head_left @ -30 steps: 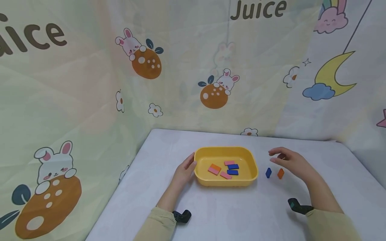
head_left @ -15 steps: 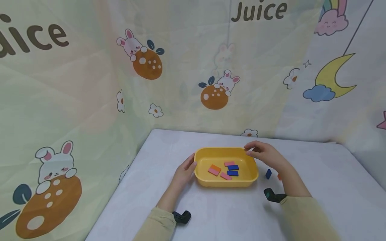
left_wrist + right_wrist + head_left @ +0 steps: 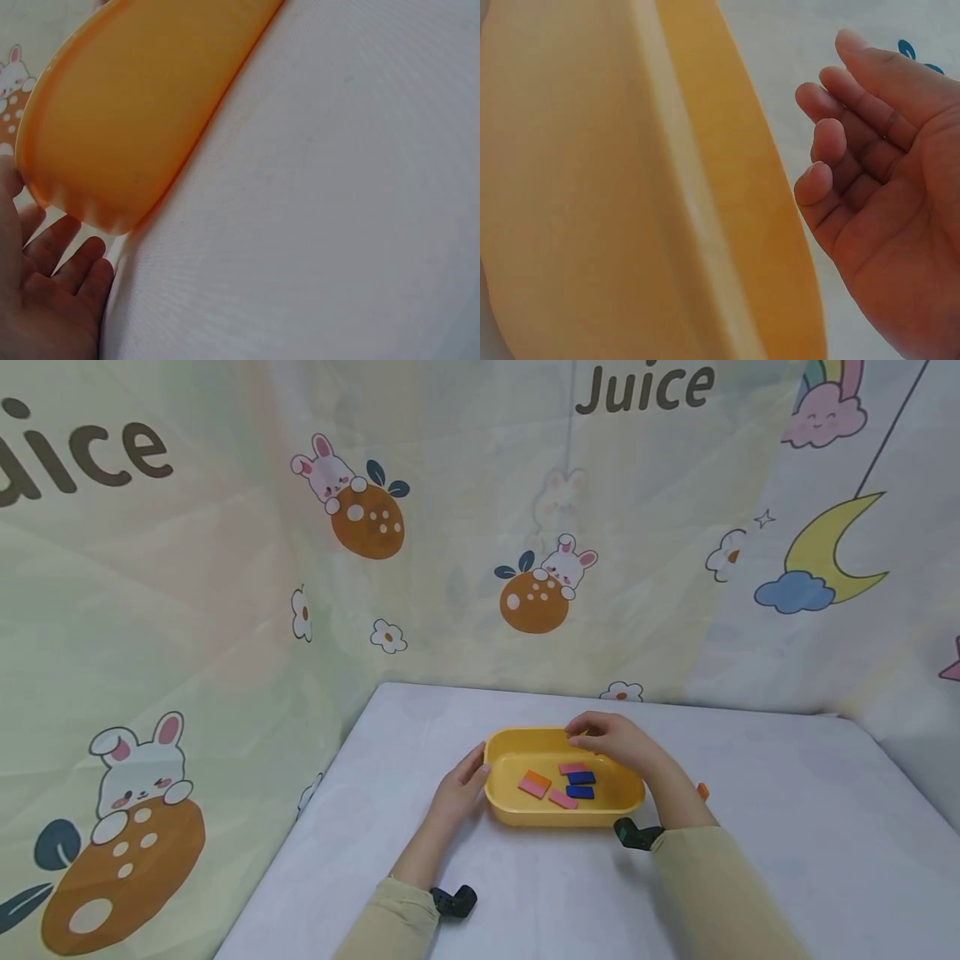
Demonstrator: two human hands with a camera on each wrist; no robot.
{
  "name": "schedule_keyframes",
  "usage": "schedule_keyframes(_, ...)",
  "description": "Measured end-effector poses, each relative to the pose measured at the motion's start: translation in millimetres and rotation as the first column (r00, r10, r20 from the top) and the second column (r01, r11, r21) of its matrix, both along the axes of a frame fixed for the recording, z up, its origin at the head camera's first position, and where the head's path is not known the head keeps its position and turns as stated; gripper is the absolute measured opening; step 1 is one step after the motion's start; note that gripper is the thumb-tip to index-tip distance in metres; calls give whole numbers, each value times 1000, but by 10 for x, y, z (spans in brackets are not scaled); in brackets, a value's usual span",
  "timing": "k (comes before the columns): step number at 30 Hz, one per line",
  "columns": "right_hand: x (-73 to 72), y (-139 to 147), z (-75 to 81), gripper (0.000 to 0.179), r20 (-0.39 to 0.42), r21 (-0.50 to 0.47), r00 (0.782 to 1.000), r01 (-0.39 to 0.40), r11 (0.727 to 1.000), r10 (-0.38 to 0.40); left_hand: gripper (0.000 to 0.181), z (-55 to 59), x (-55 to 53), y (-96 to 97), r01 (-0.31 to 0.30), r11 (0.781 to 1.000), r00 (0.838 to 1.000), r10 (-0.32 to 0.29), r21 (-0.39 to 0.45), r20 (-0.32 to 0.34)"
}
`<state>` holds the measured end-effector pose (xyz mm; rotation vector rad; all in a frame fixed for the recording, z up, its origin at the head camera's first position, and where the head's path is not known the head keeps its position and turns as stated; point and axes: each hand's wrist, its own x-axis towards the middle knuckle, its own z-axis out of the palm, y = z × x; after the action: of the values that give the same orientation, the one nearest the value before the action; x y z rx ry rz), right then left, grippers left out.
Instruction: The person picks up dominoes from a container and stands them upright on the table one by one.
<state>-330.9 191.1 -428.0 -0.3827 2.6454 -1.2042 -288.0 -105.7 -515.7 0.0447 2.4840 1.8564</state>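
Observation:
My left hand (image 3: 456, 789) rests against the left end of a yellow tray (image 3: 517, 817). In the left wrist view, its relaxed fingers and thumb touch or lie close to the tray end. Over the tray's far right part hovers my right hand (image 3: 618, 742). The right wrist view shows that hand (image 3: 900, 195) with loosely bent fingers and nothing between them. Inside the tray lie small flat blocks: blue ones (image 3: 580, 792), pink ones (image 3: 563, 799) and an orange one (image 3: 537, 778). Another orange block (image 3: 702, 791) peeks out behind the right forearm.
A white-covered table (image 3: 540, 893) carries the tray, with table surface around it. Patterned cloth walls (image 3: 450, 527) rise behind and at the left. Each wrist wears a black camera band (image 3: 453, 902).
My right hand has moved left from beside the two loose blocks to above the tray. The right forearm now hides the loose blue block. My left hand and the tray stay put.

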Motion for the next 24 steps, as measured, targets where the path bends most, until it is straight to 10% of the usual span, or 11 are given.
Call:
schedule_keyframes(13, -138, -335, -134, 22, 237, 12, 954, -191, 982, 182, 48, 13, 11, 5, -1, 1000, 1000, 1, 16, -16)
schedule_keyframes(24, -169, -418, -259, 23, 336, -35, 919, -206, 978, 205, 49, -13, -1, -28, 10, 999, 999, -12, -32, -51)
